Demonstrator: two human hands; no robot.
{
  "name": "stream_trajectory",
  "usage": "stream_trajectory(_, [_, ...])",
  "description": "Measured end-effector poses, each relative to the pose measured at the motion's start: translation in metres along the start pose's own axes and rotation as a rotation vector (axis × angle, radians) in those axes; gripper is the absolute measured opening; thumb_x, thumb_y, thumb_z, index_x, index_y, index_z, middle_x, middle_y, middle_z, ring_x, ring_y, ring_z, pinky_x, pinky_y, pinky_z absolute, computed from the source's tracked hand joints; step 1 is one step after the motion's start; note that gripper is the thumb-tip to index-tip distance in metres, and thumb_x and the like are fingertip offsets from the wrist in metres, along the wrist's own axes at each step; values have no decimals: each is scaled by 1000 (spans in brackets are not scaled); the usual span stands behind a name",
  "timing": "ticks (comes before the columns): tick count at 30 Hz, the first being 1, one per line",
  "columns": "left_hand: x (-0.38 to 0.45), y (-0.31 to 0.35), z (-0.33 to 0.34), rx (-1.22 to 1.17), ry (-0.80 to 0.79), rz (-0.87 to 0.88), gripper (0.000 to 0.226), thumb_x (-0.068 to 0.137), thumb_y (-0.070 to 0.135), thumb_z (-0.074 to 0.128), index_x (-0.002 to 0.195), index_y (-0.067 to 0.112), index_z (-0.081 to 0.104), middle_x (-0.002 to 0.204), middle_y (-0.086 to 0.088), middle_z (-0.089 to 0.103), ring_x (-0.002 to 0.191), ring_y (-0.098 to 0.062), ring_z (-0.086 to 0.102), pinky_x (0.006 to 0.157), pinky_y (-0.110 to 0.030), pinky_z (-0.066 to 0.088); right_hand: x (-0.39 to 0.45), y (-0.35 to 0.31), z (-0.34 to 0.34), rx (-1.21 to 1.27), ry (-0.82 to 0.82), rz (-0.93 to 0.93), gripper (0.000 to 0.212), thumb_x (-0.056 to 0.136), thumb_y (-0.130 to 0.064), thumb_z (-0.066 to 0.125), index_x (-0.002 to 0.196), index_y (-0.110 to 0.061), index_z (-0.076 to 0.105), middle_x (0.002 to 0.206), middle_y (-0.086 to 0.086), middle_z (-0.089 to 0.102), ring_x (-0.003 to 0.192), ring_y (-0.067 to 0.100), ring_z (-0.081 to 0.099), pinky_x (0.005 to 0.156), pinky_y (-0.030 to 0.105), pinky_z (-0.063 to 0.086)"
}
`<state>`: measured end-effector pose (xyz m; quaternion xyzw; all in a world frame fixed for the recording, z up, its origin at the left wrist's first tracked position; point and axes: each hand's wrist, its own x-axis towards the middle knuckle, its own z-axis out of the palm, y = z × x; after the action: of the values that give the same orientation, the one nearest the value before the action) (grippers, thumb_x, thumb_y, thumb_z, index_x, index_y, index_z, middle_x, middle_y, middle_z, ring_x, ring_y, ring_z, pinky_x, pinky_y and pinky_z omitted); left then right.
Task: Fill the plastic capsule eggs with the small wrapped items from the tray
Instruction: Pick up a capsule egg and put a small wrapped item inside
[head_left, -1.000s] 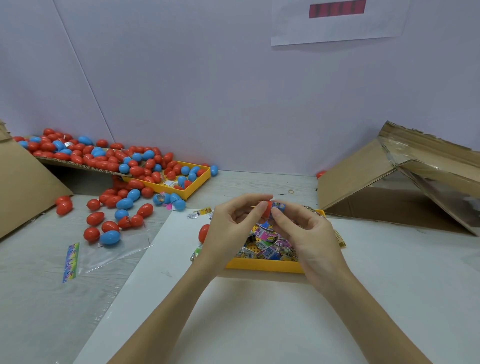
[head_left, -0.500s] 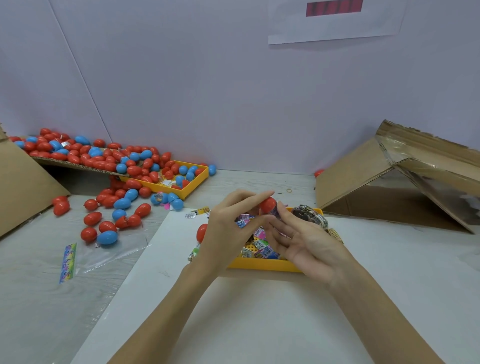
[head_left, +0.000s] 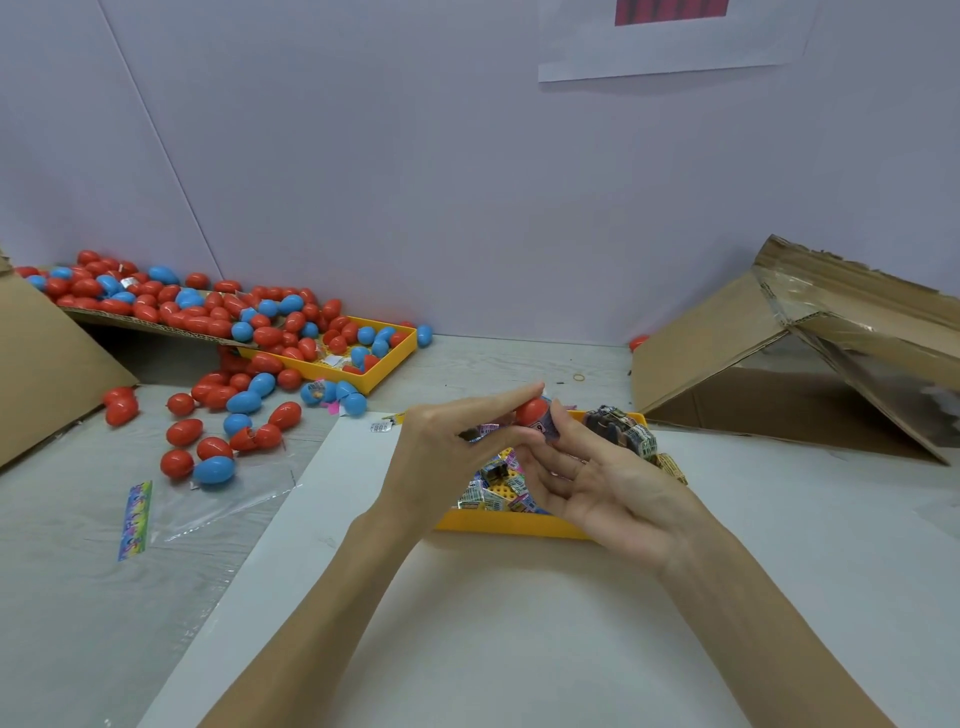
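Red and blue capsule eggs (head_left: 218, 332) spill from cardboard into a far yellow tray (head_left: 387, 364) at the desk's left. Over the near yellow tray (head_left: 511, 522) of wrapped items (head_left: 498, 491), the left hand (head_left: 447, 452) and right hand (head_left: 597, 480) together pinch a red egg (head_left: 531, 410), a wrapper at its mouth.

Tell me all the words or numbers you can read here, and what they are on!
None can be read for sure.
Wrapped item by the red egg: a dark mark, too blurred.
Wrapped items in the tray: print too small.
Colourful strip: blurred.
Paper on the wall: a red block, no clear letters.
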<state>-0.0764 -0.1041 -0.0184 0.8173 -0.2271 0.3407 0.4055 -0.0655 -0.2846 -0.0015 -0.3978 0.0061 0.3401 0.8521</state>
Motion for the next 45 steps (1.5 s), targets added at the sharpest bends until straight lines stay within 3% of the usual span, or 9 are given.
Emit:
stream_trajectory(8, [-3,-1,7,-27,7,2,41,85,18,77,124,9,72,116,1,75,105,-7,72,89,-32,61,2,-1,-4,-154,95,-118,26,89,-31,74,95,-7,79,100,16,77,95,22,76,70,24,60])
stream_trajectory(12, [0,0,5,-157,-142,-93,56,85,21,80,137,12,62,131,3,69,121,-13,64,101,-32,55,3,0,-8,-270,106,-178,38,88,-37,75,105,-4,78,105,15,76,83,15,73,71,22,58])
stream_trajectory(15, [1,-2,4,-209,-154,-144,45,87,16,78,130,11,67,121,0,71,115,-21,67,97,-38,57,4,-1,-7,-142,23,-97,42,94,-44,66,101,-6,81,111,16,76,88,19,74,78,27,61])
stream_trajectory(21, [3,5,1,-407,-48,-225,37,84,17,83,118,19,69,113,4,73,110,-20,69,91,-22,55,2,-1,-6,131,-187,84,51,95,-38,67,125,2,69,117,13,73,102,30,70,97,39,55])
stream_trajectory(26, [3,8,4,-371,9,-149,40,80,13,85,115,16,67,109,6,72,108,-22,69,92,-23,55,3,7,0,224,-223,85,47,86,-36,77,113,2,70,114,17,69,104,32,65,95,41,53])
stream_trajectory(32, [2,5,3,-276,44,-80,37,81,13,84,115,12,69,111,7,72,109,-23,69,93,-29,56,4,7,-1,205,-221,2,50,92,-32,69,130,-1,59,127,17,68,105,32,68,93,41,55])
stream_trajectory(36, [1,2,3,-197,40,-17,33,84,15,82,114,12,70,111,4,70,105,-23,68,90,-30,57,5,9,-4,50,-189,-57,33,96,-34,65,96,-5,79,121,15,71,105,26,69,95,40,56])
stream_trajectory(40, [1,-2,1,-56,11,-13,31,83,13,83,112,12,71,109,2,69,103,-20,68,89,-28,57,9,10,-3,-295,-19,-263,40,101,-39,57,114,-4,72,108,19,75,99,28,74,86,37,61])
stream_trajectory(45, [-2,-4,5,1,-70,-44,50,78,20,86,123,14,65,117,4,67,109,-13,64,91,-27,56,8,12,-8,-781,134,-450,26,96,-32,69,105,-8,72,81,7,77,72,17,72,61,23,57])
